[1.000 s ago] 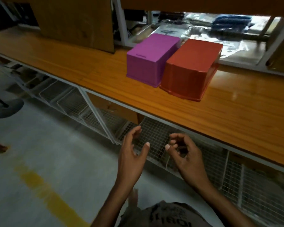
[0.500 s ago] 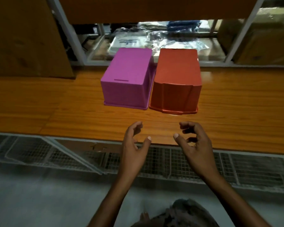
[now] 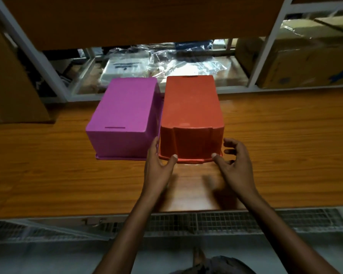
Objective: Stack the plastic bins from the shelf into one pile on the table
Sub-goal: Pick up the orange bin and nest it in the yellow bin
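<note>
Two plastic bins lie upside down, side by side and touching, on the wooden table [image 3: 48, 175]. The purple bin [image 3: 125, 113] is on the left, the red bin [image 3: 190, 113] on the right. My left hand [image 3: 158, 165] is at the red bin's near left corner, thumb on its front rim, fingers reaching into the gap between the bins. My right hand [image 3: 236, 161] is at the near right corner, thumb touching the rim, fingers spread and curled beside the wall. Neither hand has closed around the bin.
Behind the bins a metal-framed shelf [image 3: 265, 56] holds clear plastic bags [image 3: 166, 64] and a cardboard box [image 3: 305, 62]. A brown board [image 3: 12, 76] leans at the back left. Wire mesh racks [image 3: 206, 220] run under the table's front edge.
Both hands have moved forward from the table's front edge to the red bin's near corners. The view has come closer to the bins.
</note>
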`<state>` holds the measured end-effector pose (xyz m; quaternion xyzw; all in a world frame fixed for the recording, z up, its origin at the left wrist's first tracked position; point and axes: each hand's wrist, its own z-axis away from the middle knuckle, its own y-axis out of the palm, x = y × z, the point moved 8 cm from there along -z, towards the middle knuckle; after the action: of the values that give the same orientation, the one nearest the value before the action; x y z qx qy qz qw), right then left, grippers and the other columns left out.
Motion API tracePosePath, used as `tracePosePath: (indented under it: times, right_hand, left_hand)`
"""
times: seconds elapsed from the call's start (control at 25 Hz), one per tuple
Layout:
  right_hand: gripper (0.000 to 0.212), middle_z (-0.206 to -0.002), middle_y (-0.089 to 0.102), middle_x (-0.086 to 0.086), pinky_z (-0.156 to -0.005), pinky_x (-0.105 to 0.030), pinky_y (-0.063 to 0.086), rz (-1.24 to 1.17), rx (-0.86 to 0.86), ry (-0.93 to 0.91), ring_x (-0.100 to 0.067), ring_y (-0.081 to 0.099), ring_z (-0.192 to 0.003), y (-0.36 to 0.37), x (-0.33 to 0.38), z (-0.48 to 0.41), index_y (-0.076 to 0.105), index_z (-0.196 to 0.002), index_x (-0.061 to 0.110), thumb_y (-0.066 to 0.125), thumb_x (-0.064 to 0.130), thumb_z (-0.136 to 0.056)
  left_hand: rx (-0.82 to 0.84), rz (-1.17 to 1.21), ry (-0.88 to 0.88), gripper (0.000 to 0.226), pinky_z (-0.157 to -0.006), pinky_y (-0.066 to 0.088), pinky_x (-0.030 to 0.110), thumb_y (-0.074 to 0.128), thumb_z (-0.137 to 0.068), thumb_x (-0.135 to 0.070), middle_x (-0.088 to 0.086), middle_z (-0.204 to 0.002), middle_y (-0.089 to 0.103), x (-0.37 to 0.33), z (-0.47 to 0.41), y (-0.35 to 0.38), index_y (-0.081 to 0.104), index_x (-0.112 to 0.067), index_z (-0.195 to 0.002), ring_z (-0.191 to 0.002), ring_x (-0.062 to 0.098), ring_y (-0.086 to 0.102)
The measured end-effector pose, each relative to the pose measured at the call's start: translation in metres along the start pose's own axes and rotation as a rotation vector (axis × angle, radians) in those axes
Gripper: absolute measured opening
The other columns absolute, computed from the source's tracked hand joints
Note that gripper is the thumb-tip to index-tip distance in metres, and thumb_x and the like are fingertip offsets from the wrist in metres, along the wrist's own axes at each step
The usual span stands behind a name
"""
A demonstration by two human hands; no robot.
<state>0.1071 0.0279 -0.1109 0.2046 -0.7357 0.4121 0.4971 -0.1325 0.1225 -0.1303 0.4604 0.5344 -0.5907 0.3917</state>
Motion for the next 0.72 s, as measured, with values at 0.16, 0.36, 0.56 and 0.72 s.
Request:
tracePosePath:
  times: [0.16, 0.36, 0.56, 0.72]
  right_hand:
    - [0.073, -0.143, 0.050, 0.001, -0.088, -0.026, 0.055, 0.047, 0.064, 0.087, -0.014, 0.054, -0.120, 0.013, -0.029, -0.029, 0.044, -0.148, 0.022, 0.080, 0.024, -0.084]
    - [0.077, -0.137, 0.059, 0.002, -0.098, -0.044, 0.056, 0.044, 0.164, 0.063, -0.013, 0.058, -0.122, 0.022, -0.027, -0.036, 0.048, -0.146, 0.030, 0.076, 0.024, -0.075]
    - [0.095, -0.145, 0.048, 0.003, -0.096, -0.031, 0.051, -0.048, 0.113, -0.066, -0.008, 0.051, -0.131, -0.027, 0.043, -0.026, 0.038, -0.157, 0.029, 0.068, 0.030, -0.067]
    - [0.085, -0.148, 0.049, 0.008, -0.096, -0.030, 0.055, -0.103, 0.028, -0.244, -0.005, 0.055, -0.130, -0.062, 0.110, -0.012, 0.039, -0.156, 0.033, 0.075, 0.011, -0.081]
  left_hand:
    - [0.000, -0.056, -0.080, 0.090, -0.119, 0.028, 0.029, 0.075, -0.089, -0.023, -0.006, -0.165, 0.029, 0.015, -0.025, 0.014, 0.022, -0.025, -0.161, -0.150, 0.012, 0.030]
    - [0.027, -0.008, -0.077, 0.091, -0.119, 0.037, 0.038, 0.075, -0.079, -0.036, -0.004, -0.160, 0.042, 0.013, -0.030, 0.021, 0.031, -0.032, -0.158, -0.146, 0.014, 0.041]
    - [-0.030, 0.088, 0.158, 0.068, -0.112, 0.047, 0.030, 0.074, -0.089, -0.014, 0.002, -0.147, 0.055, -0.065, -0.029, -0.016, 0.047, -0.019, -0.151, -0.132, 0.013, 0.056]
    - [-0.010, 0.317, 0.281, 0.047, -0.095, 0.052, 0.016, 0.071, -0.093, -0.013, 0.000, -0.131, 0.069, -0.139, -0.032, -0.051, 0.061, -0.011, -0.140, -0.117, 0.006, 0.066]
